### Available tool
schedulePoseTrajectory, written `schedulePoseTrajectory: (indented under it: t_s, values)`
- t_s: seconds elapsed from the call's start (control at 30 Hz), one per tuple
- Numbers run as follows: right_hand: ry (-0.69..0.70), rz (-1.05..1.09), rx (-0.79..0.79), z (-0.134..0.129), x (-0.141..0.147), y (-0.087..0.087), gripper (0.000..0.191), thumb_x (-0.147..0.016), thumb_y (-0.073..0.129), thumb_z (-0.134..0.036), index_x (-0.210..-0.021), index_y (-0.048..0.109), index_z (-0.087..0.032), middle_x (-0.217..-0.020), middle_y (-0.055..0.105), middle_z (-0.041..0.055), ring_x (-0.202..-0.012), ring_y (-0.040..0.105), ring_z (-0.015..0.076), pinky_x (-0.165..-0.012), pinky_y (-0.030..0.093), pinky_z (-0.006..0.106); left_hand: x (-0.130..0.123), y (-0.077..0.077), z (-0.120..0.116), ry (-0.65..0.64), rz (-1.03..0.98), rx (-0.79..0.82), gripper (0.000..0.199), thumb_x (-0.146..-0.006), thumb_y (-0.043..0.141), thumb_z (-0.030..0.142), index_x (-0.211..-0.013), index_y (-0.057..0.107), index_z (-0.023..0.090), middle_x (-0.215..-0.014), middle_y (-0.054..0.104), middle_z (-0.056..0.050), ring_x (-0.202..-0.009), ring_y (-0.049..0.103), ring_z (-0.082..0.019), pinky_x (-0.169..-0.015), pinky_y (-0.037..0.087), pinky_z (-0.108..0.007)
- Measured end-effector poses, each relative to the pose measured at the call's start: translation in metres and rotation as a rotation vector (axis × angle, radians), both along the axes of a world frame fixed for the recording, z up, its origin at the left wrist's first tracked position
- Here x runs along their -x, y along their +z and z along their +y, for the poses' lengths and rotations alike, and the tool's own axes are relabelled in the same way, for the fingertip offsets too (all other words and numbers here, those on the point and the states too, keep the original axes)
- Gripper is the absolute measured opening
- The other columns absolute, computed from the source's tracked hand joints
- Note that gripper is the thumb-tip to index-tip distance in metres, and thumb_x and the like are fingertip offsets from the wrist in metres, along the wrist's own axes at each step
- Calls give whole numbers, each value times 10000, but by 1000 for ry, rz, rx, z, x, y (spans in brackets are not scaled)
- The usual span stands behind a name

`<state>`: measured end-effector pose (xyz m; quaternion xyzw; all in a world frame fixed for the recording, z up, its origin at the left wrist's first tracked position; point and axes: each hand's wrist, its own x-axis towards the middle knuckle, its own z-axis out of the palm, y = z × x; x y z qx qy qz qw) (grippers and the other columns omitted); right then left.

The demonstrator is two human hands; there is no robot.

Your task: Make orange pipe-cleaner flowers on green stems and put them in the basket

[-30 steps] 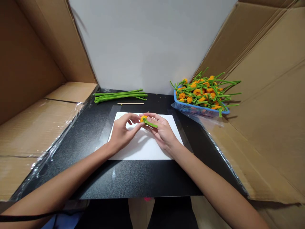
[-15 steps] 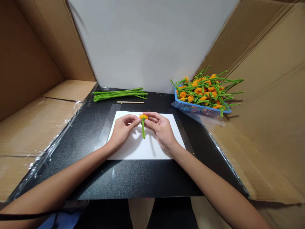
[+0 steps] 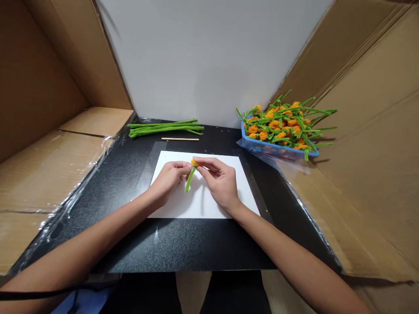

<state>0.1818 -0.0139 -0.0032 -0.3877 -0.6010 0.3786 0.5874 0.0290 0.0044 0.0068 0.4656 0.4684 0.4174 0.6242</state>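
Observation:
Between my hands, above a white sheet, is a pipe cleaner flower with an orange head and a short green stem hanging down to the left. My right hand pinches the orange head from the right, thumb below and fingers above, partly covering it. The thumb and fingers of my left hand are closed at the left side of the head, where it meets the stem. Whether a small piece also sits in the left fingertips is too small to tell.
Green pipe cleaners lie in a bundle at the back left, with a thin wooden stick in front. A blue basket heaped with orange and green flowers stands back right. Cardboard walls flank the black table.
The flower has tilted, its stem swinging to the left and its head partly covered by my right fingers. My left hand has closed in more tightly. The view has shifted slightly.

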Motion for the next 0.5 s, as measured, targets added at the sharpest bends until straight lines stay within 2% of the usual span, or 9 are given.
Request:
schedulePoseTrajectory:
  t_s: [0.13, 0.33, 0.4, 0.5]
  values:
    - [10, 42, 64, 3, -1, 1, 161, -833, 740, -227, -990, 775, -233, -1036, 782, 43, -994, 734, 195, -933, 589, 349, 0, 1, 1, 4, -30, 18, 224, -616, 752, 322, -637, 627, 138, -630, 549, -1, -588, 421, -99, -553, 283, -242]
    - [114, 442, 390, 11, -4, 3, 233, -729, 801, -258, -946, 739, -201, -947, 778, 42, -911, 746, 209, -883, 610, 371, 0, -5, 9, 153, -148, -10, 278, -693, 739, 369, -815, 640, 139, -701, 597, -21, -627, 523, -116, -525, 346, -212]
    - [136, 493, 429, 12, -4, 3, 245, -720, 796, -244, -956, 739, -207, -924, 775, 34, -904, 749, 211, -891, 603, 377, 3, -10, 14, 184, -114, -74, 265, -728, 719, 383, -806, 638, 144, -693, 591, -18, -615, 524, -116, -510, 350, -208]
    - [157, 497, 463, 12, -4, 2, 254, -731, 777, -250, -982, 750, -226, -923, 769, 26, -893, 750, 209, -881, 598, 382, 6, -20, 20, 158, -15, -247, 267, -794, 678, 423, -781, 632, 161, -671, 582, -2, -542, 477, -101, -502, 368, -220]
